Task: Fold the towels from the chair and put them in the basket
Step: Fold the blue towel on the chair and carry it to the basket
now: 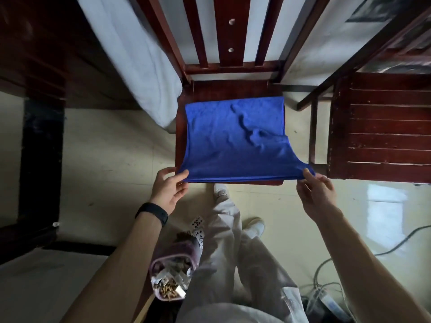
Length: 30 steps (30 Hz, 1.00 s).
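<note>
In front of the chair [231,88], nearest you, your pale trousers [228,248] and a white shoe [256,226] stand on the tiled floor [105,159]. A clear tub [173,278] of scraps and a few playing cards [198,226] sit just left of your legs, and cables [326,273] lie to the right of them. At the chair's front edge, your left hand [169,191], a black band [152,213] on its wrist, pinches the near left corner of the blue towel [233,141], thumb on top and fingers curled beneath. Your right hand [314,194] pinches the near right corner, which reaches just past the seat's right edge. The towel lies spread over the chair's seat, its near edge along the seat's front. It is creased toward the right, and a strip of bare wood shows behind it. Beyond that rises the chair's slatted back. White bedding [140,66] hangs left of the chair; a second slatted wooden seat [384,127] stands to the chair's right.
</note>
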{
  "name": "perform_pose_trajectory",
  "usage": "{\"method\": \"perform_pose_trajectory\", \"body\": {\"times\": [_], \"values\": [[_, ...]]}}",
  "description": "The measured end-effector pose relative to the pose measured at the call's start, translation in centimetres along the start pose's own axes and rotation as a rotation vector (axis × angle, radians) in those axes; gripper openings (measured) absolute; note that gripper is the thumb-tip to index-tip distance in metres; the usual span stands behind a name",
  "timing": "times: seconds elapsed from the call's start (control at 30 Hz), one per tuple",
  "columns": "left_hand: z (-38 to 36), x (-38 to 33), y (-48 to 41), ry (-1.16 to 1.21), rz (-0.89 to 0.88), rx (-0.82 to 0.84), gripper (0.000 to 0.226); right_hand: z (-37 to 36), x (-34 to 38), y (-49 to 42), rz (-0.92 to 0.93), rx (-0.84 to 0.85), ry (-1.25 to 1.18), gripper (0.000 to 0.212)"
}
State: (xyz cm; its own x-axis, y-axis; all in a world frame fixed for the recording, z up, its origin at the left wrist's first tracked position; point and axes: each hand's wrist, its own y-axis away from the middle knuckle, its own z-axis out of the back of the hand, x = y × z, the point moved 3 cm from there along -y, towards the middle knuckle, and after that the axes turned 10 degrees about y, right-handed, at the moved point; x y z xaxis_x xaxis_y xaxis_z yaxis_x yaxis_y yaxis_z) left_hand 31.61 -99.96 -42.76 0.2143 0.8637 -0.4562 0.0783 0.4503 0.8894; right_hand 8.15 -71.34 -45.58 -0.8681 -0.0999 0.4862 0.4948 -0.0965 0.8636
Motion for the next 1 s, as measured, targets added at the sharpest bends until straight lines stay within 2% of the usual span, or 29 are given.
{"method": "perform_pose_trajectory", "body": {"times": [0.1,0.27,0.33,0.4,0.43,0.5,0.53,0.57,0.67,0.8,0.9,0.93,1.0], "values": [[-0.9,-1.6,3.8,0.032,-0.099,0.041,0.033,1.2,2.3,3.9,0.202,-0.025,0.158,0.019],[-1.7,-5.4,10.9,-0.178,-0.216,0.203,0.017,3.4,8.4,11.8,0.493,0.059,0.460,0.025],[-1.8,-7.1,13.6,-0.307,-0.248,0.290,0.023,4.1,10.5,14.7,0.618,0.052,0.700,0.040],[-1.9,-8.7,15.9,-0.515,-0.315,0.341,0.034,4.9,12.3,17.2,0.782,-0.025,0.986,0.039],[-1.9,-9.5,16.9,-0.629,-0.387,0.336,0.033,5.1,13.1,18.3,0.868,-0.046,1.058,0.031],[-1.9,-10.8,18.5,-0.876,-0.569,0.270,0.011,5.7,14.4,20.3,1.026,-0.053,1.109,0.018],[-1.9,-11.3,19.3,-0.993,-0.665,0.222,0.012,6.0,14.9,21.1,1.114,-0.059,1.124,0.015],[-1.9,-11.8,19.9,-1.069,-0.774,0.191,0.023,6.2,15.4,21.8,1.206,-0.069,1.148,0.016],[-1.8,-13.2,22.0,-1.148,-1.084,0.180,0.029,6.4,16.5,22.8,1.357,-0.070,1.250,0.020],[-1.1,-14.3,23.8,-1.263,-1.327,0.183,0.010,6.8,17.9,23.7,1.542,-0.076,1.259,0.019],[-1.0,-14.7,25.0,-1.390,-1.675,0.176,0.020,7.0,18.7,24.1,1.643,-0.085,1.317,0.026],[-1.1,-14.8,25.4,-1.454,-1.805,0.145,0.026,6.9,18.8,24.2,1.645,-0.093,1.353,0.032],[-1.4,-15.2,26.0,-1.529,-1.947,0.070,0.034,6.6,19.2,24.5,1.647,-0.112,1.398,0.049]]}}
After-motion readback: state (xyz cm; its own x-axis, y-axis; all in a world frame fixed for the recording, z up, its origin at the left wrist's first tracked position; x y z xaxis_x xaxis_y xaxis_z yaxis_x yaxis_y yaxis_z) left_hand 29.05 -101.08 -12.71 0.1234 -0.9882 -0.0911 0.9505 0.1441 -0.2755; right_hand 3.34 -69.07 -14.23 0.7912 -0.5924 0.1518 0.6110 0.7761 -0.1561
